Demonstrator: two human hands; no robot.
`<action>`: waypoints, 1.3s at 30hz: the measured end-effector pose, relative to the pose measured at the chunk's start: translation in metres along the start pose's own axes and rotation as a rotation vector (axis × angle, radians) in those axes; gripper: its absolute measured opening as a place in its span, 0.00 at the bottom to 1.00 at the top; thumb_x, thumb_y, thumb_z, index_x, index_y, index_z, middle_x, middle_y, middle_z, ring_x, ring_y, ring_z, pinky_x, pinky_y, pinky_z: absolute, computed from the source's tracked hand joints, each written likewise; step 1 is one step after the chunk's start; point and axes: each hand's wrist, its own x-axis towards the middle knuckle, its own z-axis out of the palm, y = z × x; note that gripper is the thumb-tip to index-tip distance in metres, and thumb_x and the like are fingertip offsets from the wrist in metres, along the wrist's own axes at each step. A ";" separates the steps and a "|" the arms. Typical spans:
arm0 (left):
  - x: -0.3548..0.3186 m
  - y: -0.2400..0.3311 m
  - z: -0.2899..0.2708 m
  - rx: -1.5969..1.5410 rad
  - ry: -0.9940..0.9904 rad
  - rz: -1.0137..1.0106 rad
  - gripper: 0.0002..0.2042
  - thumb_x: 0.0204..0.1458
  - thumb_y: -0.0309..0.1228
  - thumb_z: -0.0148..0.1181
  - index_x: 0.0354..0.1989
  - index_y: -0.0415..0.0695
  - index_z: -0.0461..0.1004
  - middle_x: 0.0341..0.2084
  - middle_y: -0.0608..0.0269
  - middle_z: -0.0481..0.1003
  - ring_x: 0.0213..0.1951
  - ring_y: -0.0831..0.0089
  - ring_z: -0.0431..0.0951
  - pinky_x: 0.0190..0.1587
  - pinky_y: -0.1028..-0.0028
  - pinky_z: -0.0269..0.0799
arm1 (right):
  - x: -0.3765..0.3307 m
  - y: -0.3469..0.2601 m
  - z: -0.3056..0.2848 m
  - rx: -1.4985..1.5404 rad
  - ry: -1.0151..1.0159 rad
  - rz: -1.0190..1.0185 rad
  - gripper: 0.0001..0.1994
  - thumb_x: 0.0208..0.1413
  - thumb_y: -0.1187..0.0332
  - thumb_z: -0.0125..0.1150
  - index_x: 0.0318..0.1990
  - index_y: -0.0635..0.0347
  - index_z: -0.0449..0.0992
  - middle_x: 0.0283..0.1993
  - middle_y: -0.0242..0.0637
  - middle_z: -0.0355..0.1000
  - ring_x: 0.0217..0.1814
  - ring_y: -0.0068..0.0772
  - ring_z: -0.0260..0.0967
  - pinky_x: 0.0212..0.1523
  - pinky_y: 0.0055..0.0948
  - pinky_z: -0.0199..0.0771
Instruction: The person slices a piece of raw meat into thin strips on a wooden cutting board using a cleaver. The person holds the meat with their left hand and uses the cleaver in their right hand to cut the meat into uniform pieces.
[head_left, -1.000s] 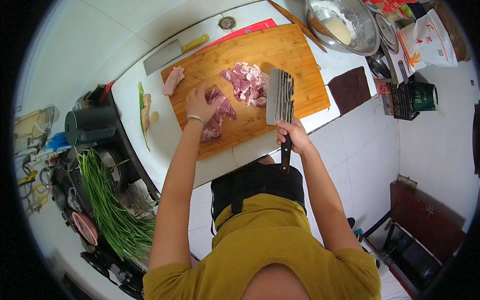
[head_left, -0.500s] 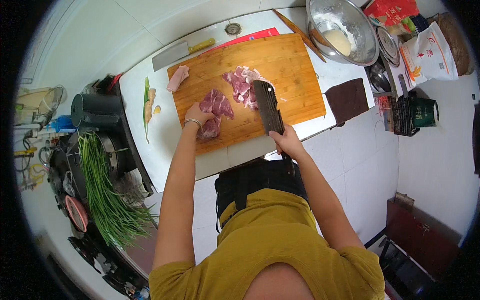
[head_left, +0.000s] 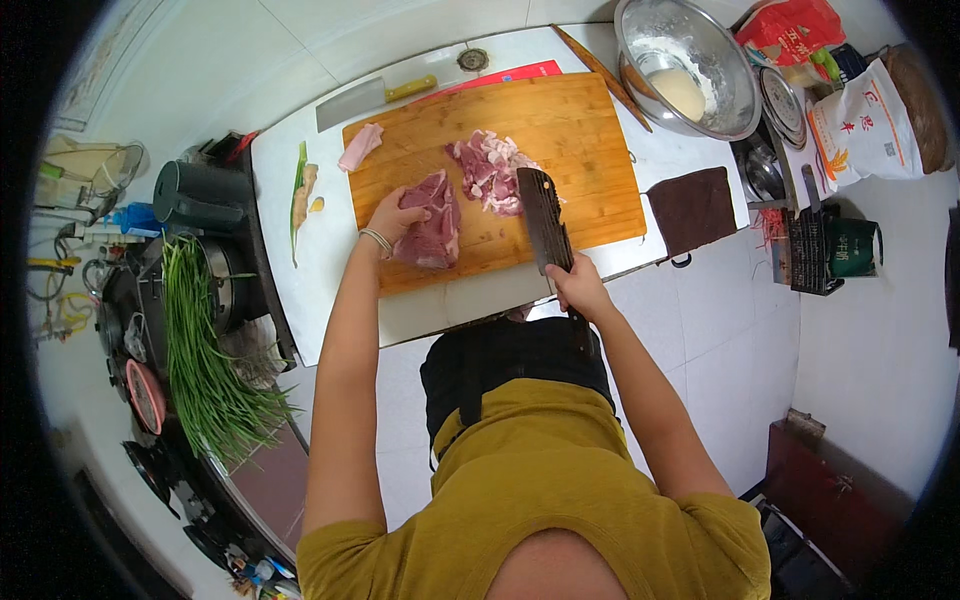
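On the wooden cutting board (head_left: 590,150) lies a thick chunk of raw red meat (head_left: 435,230), close to the board's left end. My left hand (head_left: 393,217) grips its left side, with the thumb over the top. A dark-bladed cleaver (head_left: 545,220) is in my right hand (head_left: 582,286), fingers wrapped around the handle. Its blade points away from me over the right half of the board; I cannot tell whether it touches the wood. Between chunk and blade sits a pile of cut meat pieces (head_left: 490,172), pink and pale. A pale pink strip (head_left: 360,147) rests at the board's far left corner.
Behind the board lies a second cleaver with a yellow handle (head_left: 410,87). Ginger (head_left: 303,195) and a green onion stalk (head_left: 297,172) are to the left. A steel bowl (head_left: 735,110) holding dough (head_left: 678,94) stands far right, near a dark brown cloth (head_left: 690,210). Long green stalks (head_left: 205,360) hang at left.
My left hand has turned the meat chunk, which was spread flatter and now looks more compact and upright. The cleaver stays in my right hand in nearly the same place. The view has shifted slightly.
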 end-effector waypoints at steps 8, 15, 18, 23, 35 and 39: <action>0.030 -0.045 -0.022 0.729 0.133 -0.055 0.30 0.38 0.39 0.64 0.49 0.34 0.67 0.42 0.45 0.74 0.43 0.56 0.75 0.48 0.66 0.71 | -0.008 -0.010 0.043 -0.349 0.185 -0.039 0.17 0.50 0.66 0.57 0.46 0.67 0.70 0.31 0.57 0.73 0.33 0.57 0.72 0.36 0.42 0.72; 0.002 -0.024 -0.002 1.339 0.293 0.367 0.26 0.38 0.44 0.63 0.45 0.41 0.71 0.44 0.50 0.72 0.48 0.55 0.71 0.54 0.63 0.65 | -0.002 -0.017 0.087 -0.472 0.310 -0.100 0.16 0.52 0.62 0.57 0.38 0.68 0.70 0.26 0.59 0.71 0.30 0.61 0.71 0.33 0.48 0.71; 0.018 -0.018 0.001 1.357 0.036 0.876 0.18 0.44 0.38 0.59 0.43 0.44 0.73 0.43 0.57 0.70 0.49 0.60 0.68 0.57 0.63 0.62 | 0.015 -0.009 0.111 -0.531 0.406 -0.170 0.15 0.54 0.61 0.55 0.35 0.68 0.68 0.24 0.59 0.71 0.29 0.61 0.71 0.31 0.51 0.70; 0.044 -0.046 0.007 1.359 -0.304 1.069 0.13 0.47 0.29 0.55 0.42 0.44 0.73 0.42 0.62 0.71 0.49 0.61 0.68 0.56 0.64 0.63 | 0.047 -0.008 0.136 -0.683 0.415 -0.198 0.12 0.56 0.63 0.50 0.37 0.65 0.65 0.23 0.58 0.71 0.28 0.61 0.71 0.29 0.54 0.70; 0.066 -0.079 0.008 1.202 -0.143 1.101 0.11 0.44 0.26 0.50 0.37 0.43 0.74 0.40 0.61 0.72 0.45 0.62 0.71 0.52 0.67 0.67 | 0.086 0.001 0.136 -0.839 0.316 -0.127 0.09 0.54 0.67 0.49 0.38 0.63 0.65 0.27 0.58 0.72 0.31 0.60 0.72 0.32 0.55 0.70; 0.063 -0.072 0.012 1.271 -0.171 1.062 0.11 0.44 0.26 0.50 0.37 0.43 0.73 0.40 0.59 0.72 0.46 0.61 0.70 0.53 0.66 0.65 | 0.093 -0.026 0.126 -0.869 0.230 -0.061 0.10 0.53 0.68 0.48 0.40 0.64 0.65 0.29 0.58 0.72 0.35 0.59 0.73 0.34 0.54 0.72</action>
